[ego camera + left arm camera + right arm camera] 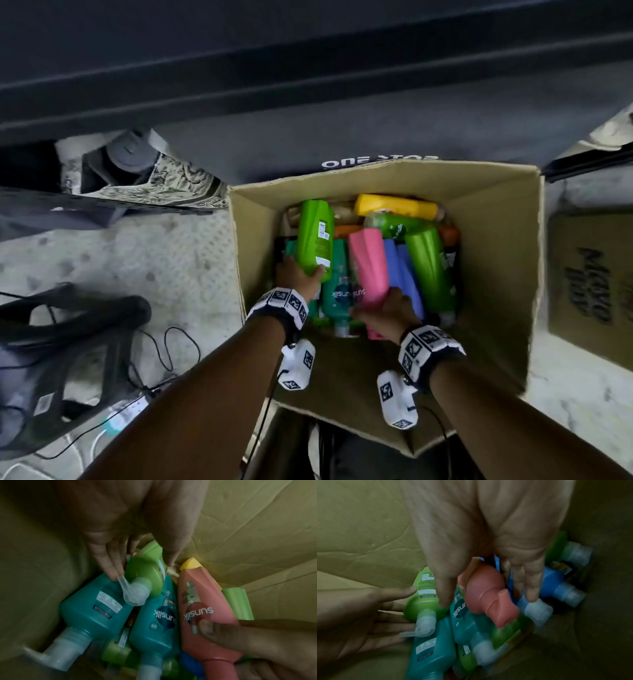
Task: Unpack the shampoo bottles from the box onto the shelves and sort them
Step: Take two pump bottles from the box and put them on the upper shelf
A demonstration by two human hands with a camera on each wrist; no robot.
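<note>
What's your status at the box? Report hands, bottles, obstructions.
Left hand grips light green bottle. Right hand grips pink bottle. Both bottles not yet out of cardboard box, other bottles packed around them. No obstruction seen.

Black chair (68,329) w/ cables (171,346) left, printed carton (592,284) right.

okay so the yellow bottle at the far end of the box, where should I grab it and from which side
Judging by its pose, grip the yellow bottle around its mid-body, coming straight down from above. It lies on its side across the top of the pile, upper face exposed; the cardboard box wall crowds its far side.
</note>
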